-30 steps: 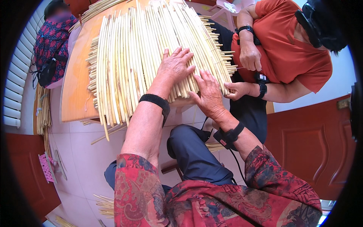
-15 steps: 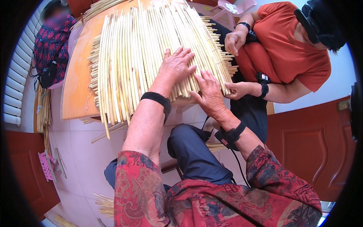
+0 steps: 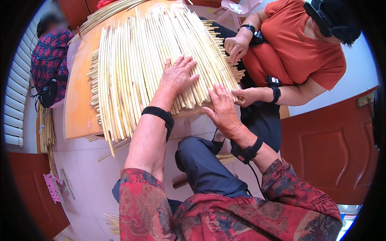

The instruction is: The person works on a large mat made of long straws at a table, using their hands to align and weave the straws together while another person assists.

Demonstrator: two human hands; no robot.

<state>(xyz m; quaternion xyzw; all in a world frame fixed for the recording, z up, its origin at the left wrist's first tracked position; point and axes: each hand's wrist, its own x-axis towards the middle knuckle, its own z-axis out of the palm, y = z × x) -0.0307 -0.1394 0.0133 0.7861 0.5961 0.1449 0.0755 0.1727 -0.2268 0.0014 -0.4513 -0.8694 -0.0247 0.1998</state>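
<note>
A broad mat of pale peeled stalks (image 3: 132, 60) lies on an orange-brown wooden table, its stalks side by side with uneven ends toward me. Flat on top of it rests my left hand (image 3: 178, 78), fingers spread. My right hand (image 3: 223, 109) lies at the mat's near right edge, its fingertips on the stalk ends and the thumb held apart. Just right of it, a co-worker's hand (image 3: 246, 97) pinches the mat's corner. The co-worker's other hand (image 3: 236, 48) hovers beside the right edge, fingers bent; what it holds is too small to make out.
The co-worker in an orange shirt (image 3: 291, 48) sits at the right. Another person (image 3: 50, 60) is at the far left. Bare table top (image 3: 78, 100) shows left of the mat. A stalk bundle (image 3: 46, 128) stands by the radiator (image 3: 16, 96). A pink stool (image 3: 237, 10) stands behind.
The whole view has shifted slightly, so the table and people appear further left. Both my hands stay on the mat. The co-worker's upper hand has lowered toward the mat's edge.
</note>
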